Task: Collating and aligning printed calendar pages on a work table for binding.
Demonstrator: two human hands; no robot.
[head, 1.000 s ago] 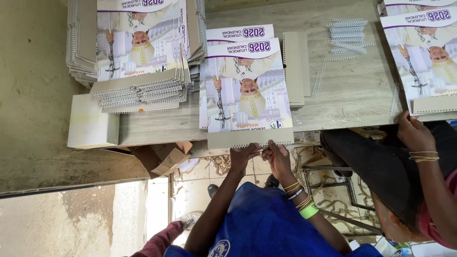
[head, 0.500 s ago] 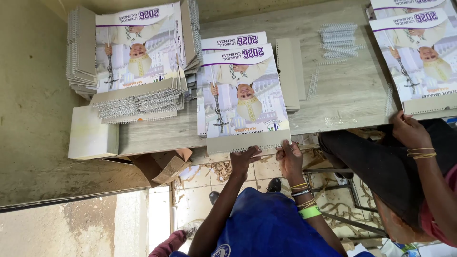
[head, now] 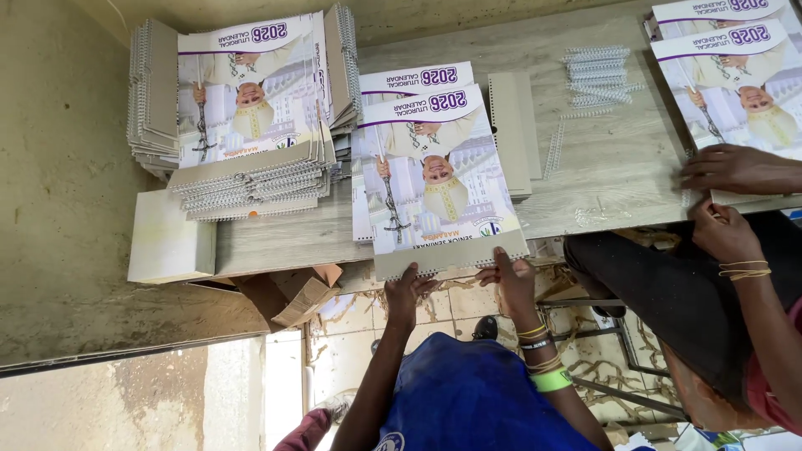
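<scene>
Both hands grip the near edge of a calendar stack at the table's near rim.

The left hand (head: 407, 292) and right hand (head: 510, 274) clasp the near short edge of the calendar stack (head: 434, 179); fingertips are hidden beneath it. Its long axis runs near to far, with its cover picture upside down to the camera. The wooden table (head: 601, 159) is cut off on the right, where a co-worker's hands (head: 725, 171) rest on another, partly cropped calendar (head: 735, 79).

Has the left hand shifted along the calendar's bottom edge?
Yes. The left hand has slid left along the bottom edge of the calendar, from near the middle toward its left corner.
</scene>
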